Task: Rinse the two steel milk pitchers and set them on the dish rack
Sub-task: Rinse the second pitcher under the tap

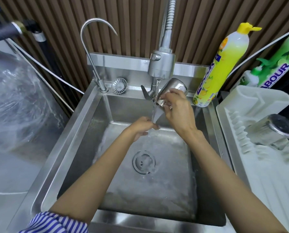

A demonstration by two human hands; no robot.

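Note:
My right hand (176, 109) grips a steel milk pitcher (174, 87), tipped on its side with its mouth toward the running water. The stream falls from the spray faucet head (161, 66) past the pitcher's rim onto my left hand (142, 127), which is lower in the sink with fingers loosely curled and nothing in it. A second steel pitcher (271, 130) lies tilted, bottom up, on the white dish rack (258, 165) at the right.
The steel sink basin (83, 132) has a round drain (143, 162) in its middle. A thin gooseneck tap (93, 52) and a loose strainer (119, 85) sit at the back. A yellow dish soap bottle (224, 64) stands by the rack.

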